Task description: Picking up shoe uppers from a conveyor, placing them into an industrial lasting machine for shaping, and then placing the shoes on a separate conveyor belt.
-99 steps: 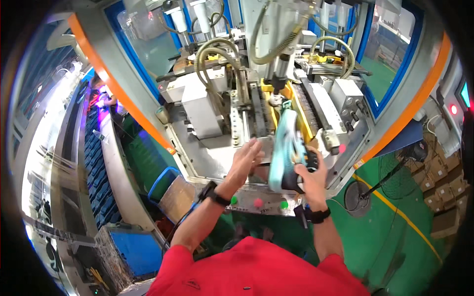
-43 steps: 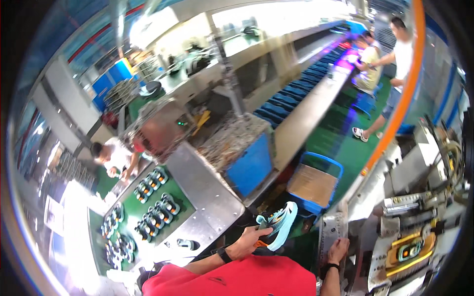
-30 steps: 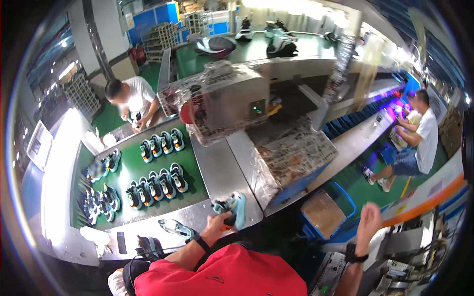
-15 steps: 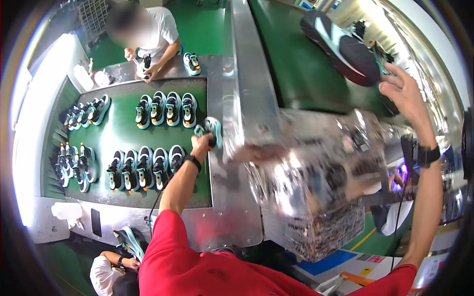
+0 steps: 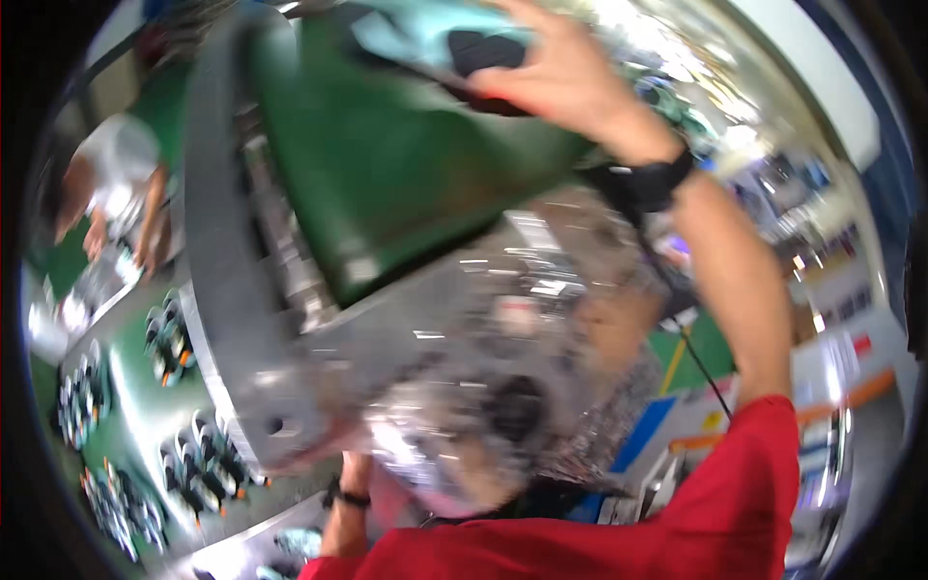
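Note:
At the top of the view, my right hand [image 5: 570, 82] is closed on a teal and black sneaker [image 5: 411, 39], thumb and fingers on either side of it. The sneaker is blurred, over the raised green conveyor belt [image 5: 387, 184], and the picture's edge cuts it off. Low in the view, my left hand [image 5: 357, 468] shows only near the wrist. Its fingers are hidden behind the corner of the conveyor's metal frame [image 5: 275, 401], so what they hold cannot be seen.
On the lower green surface [image 5: 126, 387] at the left stand several rows of black and teal sneakers [image 5: 198, 464]. A co-worker [image 5: 116, 184] in white sits beyond them. Crinkled clear plastic [image 5: 522, 387] covers a bulky part beneath the raised belt. More sneakers [image 5: 677, 111] lie past the belt.
The view has swung right. My right hand has gone from reaching beside a sneaker on the raised belt to gripping one. My left hand, earlier on a sneaker, is now mostly behind the frame.

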Demonstrator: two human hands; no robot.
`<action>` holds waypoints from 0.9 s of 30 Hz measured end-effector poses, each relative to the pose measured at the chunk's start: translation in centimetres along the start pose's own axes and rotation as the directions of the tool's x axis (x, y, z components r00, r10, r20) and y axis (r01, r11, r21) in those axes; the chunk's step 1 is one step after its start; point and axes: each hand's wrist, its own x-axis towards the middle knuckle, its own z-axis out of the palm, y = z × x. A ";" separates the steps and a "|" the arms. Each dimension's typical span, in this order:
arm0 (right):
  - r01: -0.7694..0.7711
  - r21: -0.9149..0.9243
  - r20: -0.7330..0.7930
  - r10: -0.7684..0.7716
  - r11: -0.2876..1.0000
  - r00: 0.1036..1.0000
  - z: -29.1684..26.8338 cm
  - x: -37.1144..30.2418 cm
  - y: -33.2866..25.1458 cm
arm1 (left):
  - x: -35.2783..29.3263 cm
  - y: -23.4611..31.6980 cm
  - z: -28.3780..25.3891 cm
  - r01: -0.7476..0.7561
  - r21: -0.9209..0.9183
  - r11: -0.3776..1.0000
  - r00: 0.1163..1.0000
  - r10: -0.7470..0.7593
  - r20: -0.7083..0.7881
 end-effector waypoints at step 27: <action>-0.090 0.895 -0.406 0.880 0.438 0.248 -8.0 -79.8 -13.4 | -20.8 -50.2 17.3 0.171 0.875 0.452 0.260 -0.878 0.402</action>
